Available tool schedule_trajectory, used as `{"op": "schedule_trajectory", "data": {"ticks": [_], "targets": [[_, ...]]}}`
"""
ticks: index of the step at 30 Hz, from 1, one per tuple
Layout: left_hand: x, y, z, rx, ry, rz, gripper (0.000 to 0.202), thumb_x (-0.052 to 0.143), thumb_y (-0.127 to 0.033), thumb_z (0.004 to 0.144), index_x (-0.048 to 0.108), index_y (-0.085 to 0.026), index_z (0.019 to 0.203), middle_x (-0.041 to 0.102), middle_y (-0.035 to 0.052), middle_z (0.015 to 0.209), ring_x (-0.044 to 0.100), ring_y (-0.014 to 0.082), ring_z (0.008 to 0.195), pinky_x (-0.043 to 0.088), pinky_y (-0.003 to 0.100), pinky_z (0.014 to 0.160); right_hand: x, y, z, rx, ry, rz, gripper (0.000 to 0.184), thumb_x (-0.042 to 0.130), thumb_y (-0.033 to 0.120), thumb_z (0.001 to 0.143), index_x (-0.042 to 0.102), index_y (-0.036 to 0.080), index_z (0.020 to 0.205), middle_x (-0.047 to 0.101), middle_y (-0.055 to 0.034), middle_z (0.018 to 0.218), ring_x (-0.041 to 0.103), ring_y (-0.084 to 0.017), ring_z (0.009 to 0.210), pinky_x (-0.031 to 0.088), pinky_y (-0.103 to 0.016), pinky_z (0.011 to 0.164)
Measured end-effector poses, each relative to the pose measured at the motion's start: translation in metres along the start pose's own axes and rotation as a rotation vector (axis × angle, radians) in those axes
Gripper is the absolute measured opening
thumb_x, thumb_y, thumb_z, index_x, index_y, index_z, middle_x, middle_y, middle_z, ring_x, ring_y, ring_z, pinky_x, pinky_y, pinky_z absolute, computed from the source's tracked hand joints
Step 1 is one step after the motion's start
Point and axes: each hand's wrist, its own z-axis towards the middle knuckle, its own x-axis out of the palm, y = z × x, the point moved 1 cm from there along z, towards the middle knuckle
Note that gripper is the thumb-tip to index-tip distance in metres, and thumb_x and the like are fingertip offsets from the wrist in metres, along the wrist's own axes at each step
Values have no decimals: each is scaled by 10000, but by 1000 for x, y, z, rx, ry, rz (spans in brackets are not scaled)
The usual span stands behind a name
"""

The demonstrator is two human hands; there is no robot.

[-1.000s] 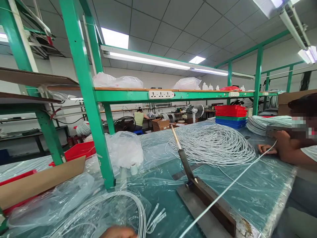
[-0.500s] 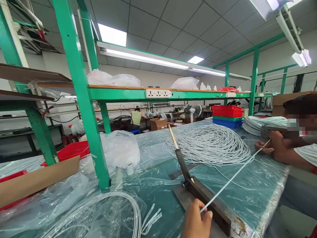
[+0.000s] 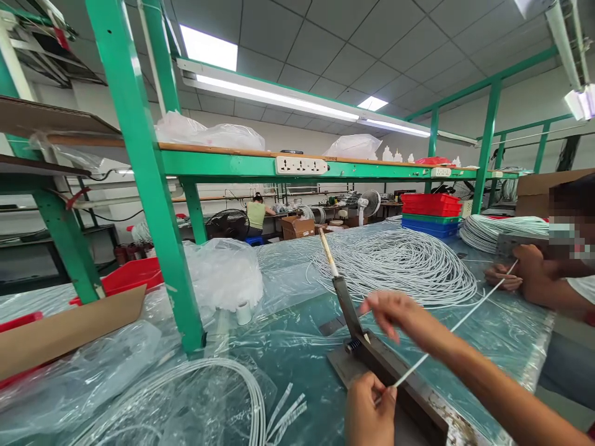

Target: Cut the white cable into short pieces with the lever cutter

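Note:
My left hand (image 3: 369,409) is closed in a pinch on the near end of a white cable (image 3: 458,323) that runs taut across the table to a co-worker's hands (image 3: 515,272) at the right. My right hand (image 3: 395,313) hovers with fingers spread just right of the raised lever handle (image 3: 337,279) of a metal cutter (image 3: 395,378), holding nothing. The cable crosses over the cutter's blade bar. A large coil of white cable (image 3: 400,263) lies behind the cutter.
A green steel post (image 3: 149,186) stands at the left of the plastic-covered table (image 3: 297,347). Cut cable lengths (image 3: 218,396) lie near left. Red bins (image 3: 132,279), cardboard (image 3: 65,331), stacked red and blue trays (image 3: 430,217) and a second coil (image 3: 490,229) surround the work area.
My right hand has come into view from the right and reached toward the cutter's handle. My left hand moved in to the cutter a second ago and keeps pinching the cable.

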Motion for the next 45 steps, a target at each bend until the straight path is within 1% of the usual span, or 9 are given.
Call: {"op": "schedule_trajectory", "data": {"ticks": [3, 7, 10, 14, 21, 29, 37, 41, 45], "targets": [[1, 7, 1, 12, -8, -26, 352, 619, -462, 623, 409, -198, 521, 335, -52, 461, 381, 119, 499, 289, 229, 513, -45, 5, 76, 37, -219, 99, 443, 265, 484, 884, 464, 137, 1072, 444, 36, 550, 379, -60, 432, 321, -178, 434], [3, 17, 7, 7, -33, -99, 398, 635, -474, 583, 359, -205, 482, 262, -67, 433, 321, 103, 454, 254, 226, 485, -51, 0, 152, 213, -136, 146, 555, 195, 568, 856, 404, 117, 1105, 479, 10, 492, 402, -88, 394, 295, -176, 395], [5, 17, 11, -3, -52, -169, 412, 621, -474, 566, 324, -213, 453, 242, -70, 421, 260, 89, 432, 206, 230, 471, -38, -4, 180, 303, -38, 188, 647, 78, 622, 826, 458, 113, 947, 433, 15, 446, 338, -80, 342, 280, -177, 365], [8, 7, 11, -36, -64, -255, 382, 577, -478, 569, 326, -219, 442, 252, -71, 414, 201, 74, 429, 159, 236, 465, -33, -2, 186, 340, 4, 243, 703, -31, 649, 783, 451, 138, 794, 365, 31, 412, 273, -60, 312, 240, -155, 339], [9, 5, 10, -24, -129, -194, 472, 572, -571, 575, 275, -223, 460, 188, -86, 426, 172, 71, 438, 122, 238, 466, -59, 18, 146, 310, 29, 300, 718, 34, 680, 773, 493, 140, 891, 430, 6, 426, 338, -69, 326, 267, -149, 336], [3, 3, 9, -49, -107, -91, 385, 517, -518, 564, 297, -220, 458, 218, -74, 436, 217, 85, 457, 154, 243, 475, -87, 37, 41, 291, -10, 407, 606, 145, 608, 840, 511, 138, 951, 618, -82, 607, 556, -108, 474, 394, -150, 412], [1, -5, 9, -68, -92, -111, 378, 527, -514, 526, 307, -219, 443, 224, -75, 425, 213, 78, 447, 150, 232, 468, -72, 8, -75, 352, -95, 484, 269, 431, 410, 844, 530, 162, 821, 583, -25, 576, 514, -53, 414, 348, -97, 381], [0, -4, 9, -79, -75, -127, 403, 544, -536, 505, 308, -219, 430, 237, -74, 406, 214, 75, 435, 149, 229, 459, -62, -17, -106, 447, -143, 491, 217, 601, 387, 730, 553, 177, 752, 568, -13, 587, 435, -28, 335, 309, -94, 322], [-1, -6, 9, -88, -78, -129, 409, 554, -547, 484, 325, -214, 417, 259, -66, 407, 221, 77, 443, 152, 230, 466, -56, -24, -118, 448, -186, 518, 236, 635, 413, 689, 595, 198, 779, 557, -7, 599, 391, -6, 318, 272, -90, 307]]}}
